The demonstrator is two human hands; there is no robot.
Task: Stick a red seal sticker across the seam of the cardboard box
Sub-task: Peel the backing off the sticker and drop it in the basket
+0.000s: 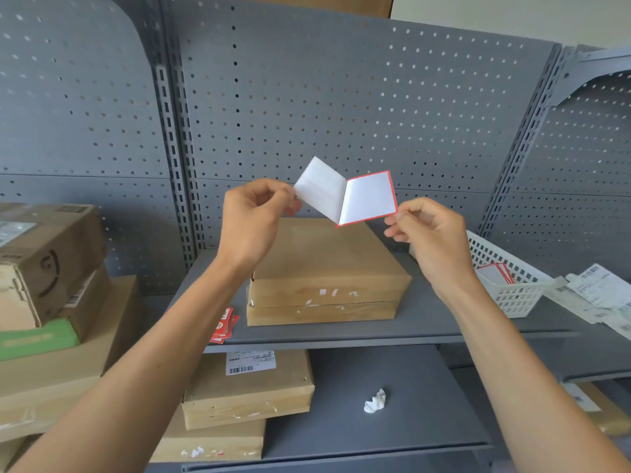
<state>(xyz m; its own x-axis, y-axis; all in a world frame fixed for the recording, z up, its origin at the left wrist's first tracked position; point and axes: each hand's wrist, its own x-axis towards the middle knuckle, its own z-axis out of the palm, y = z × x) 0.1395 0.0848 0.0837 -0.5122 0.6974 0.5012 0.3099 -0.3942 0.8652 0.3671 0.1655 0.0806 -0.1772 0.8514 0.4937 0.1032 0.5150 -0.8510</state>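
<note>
Above the flat cardboard box (327,268), both hands' fingers (396,221) pinch a half-peeled red-edged sticker (370,198)

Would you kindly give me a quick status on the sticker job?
Left hand pinching backing paper, right hand pinching red seal sticker. Half peeled, above cardboard box. Seam bare, nothing in the way.

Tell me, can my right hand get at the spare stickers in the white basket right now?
Probably not yet. Your right hand is pinching the red-edged sticker while the left hand peels its backing. The white basket sits open-topped just below it, with nothing in the way once the fingers let go.
</note>
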